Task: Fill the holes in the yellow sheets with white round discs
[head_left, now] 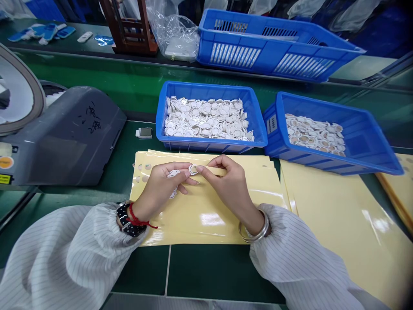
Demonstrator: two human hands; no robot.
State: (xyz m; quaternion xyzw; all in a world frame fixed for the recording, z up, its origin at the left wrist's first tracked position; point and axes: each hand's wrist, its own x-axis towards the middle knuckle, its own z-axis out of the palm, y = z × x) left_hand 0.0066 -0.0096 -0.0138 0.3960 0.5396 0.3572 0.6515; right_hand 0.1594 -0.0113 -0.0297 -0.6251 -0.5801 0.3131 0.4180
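My left hand (pixel 156 183) is closed round several small white round discs (pixel 173 173), some showing between its fingers. One white disc (pixel 193 169) with a ring-shaped edge sits between its thumb and forefinger. Meeting it from the other side, my right hand (pixel 230 183) pinches a thin, flat, yellowish strip (pixel 218 171). The right thumb tip is at the disc's edge; whether the strip is stuck to the disc I cannot tell. Both hands are above a stack of glossy yellow sheets (pixel 200 232), with a few round pieces at its upper left corner.
Behind the sheets stands a blue bin (pixel 213 144) full of white discs. Another blue bin (pixel 303 161) to its right holds more. A grey machine (pixel 71 137) with a large roll is at left, beside a small display device (pixel 143 133). A blue basket (pixel 274 54) sits on the shelf.
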